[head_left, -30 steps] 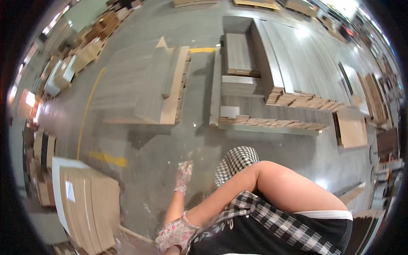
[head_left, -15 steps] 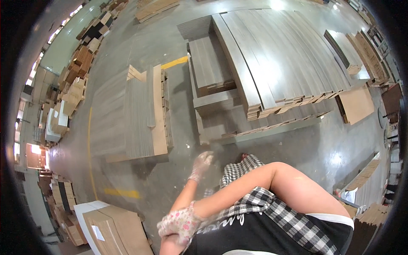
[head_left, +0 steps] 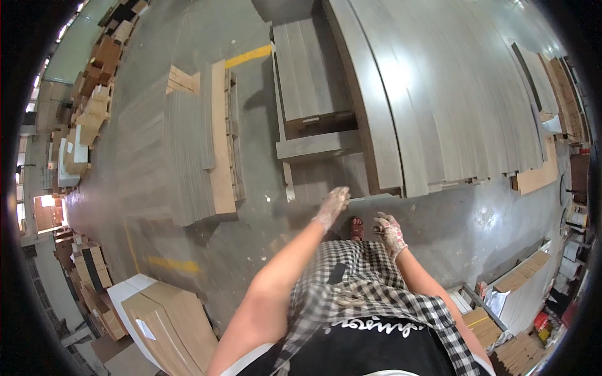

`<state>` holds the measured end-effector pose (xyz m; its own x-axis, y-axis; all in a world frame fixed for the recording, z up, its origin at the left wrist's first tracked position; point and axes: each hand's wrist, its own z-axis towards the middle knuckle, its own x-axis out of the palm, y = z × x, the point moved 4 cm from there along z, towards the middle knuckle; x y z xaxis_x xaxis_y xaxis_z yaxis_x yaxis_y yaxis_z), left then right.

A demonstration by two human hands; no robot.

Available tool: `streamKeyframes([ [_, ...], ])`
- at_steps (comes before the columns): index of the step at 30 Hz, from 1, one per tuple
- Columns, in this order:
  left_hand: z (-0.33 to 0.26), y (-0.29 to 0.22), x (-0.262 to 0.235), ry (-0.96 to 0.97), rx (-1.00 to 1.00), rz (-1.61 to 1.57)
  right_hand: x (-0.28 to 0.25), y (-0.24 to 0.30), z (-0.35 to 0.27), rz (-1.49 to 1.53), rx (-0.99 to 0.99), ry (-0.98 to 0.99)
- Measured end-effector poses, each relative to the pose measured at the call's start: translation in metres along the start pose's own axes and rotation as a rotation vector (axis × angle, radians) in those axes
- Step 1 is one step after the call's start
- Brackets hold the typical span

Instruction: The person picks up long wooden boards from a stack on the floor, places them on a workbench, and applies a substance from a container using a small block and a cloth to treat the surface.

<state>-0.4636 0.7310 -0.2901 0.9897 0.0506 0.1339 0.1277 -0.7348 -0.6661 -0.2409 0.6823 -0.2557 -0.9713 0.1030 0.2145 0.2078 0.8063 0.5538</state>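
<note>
Grey and faintly streaked, a tall stack [head_left: 451,94] of boards stands on the floor [head_left: 301,229], ahead of the hands and reaching off to the right. Its near-left corner lies just beyond the right hand [head_left: 390,233] — a gap of floor shows between. That hand is gloved, its fingers loosely bent and a little spread.

Gloved too, the left hand [head_left: 333,207] reaches to the near edge of a low stack [head_left: 329,177], which sits against the tall stack's left side. Its fingers point forward, close together; I cannot tell whether they touch the boards or pinch anything. One grey strip [head_left: 316,145] crosses above the low stack, farther out than the left hand.

Well to the left, another stack [head_left: 185,153] of grey boards lies alongside a tan sheet [head_left: 221,138] — a pallet [head_left: 234,141] shows along its right edge.
</note>
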Motion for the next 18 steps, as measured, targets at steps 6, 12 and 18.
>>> streamKeyframes([
  [6, 0.116, 0.024, 0.054, -0.093, -0.149, -0.276, -0.029, -0.029, 0.073, 0.322, -0.021, -0.137],
  [12, 0.151, 0.007, 0.103, -0.005, -0.588, -1.393, -0.009, -0.017, 0.106, -0.482, -0.26, -0.091],
  [18, 0.141, -0.005, 0.095, 0.174, -0.271, -0.879, 0.017, -0.007, 0.109, -1.679, -0.609, -0.331],
])
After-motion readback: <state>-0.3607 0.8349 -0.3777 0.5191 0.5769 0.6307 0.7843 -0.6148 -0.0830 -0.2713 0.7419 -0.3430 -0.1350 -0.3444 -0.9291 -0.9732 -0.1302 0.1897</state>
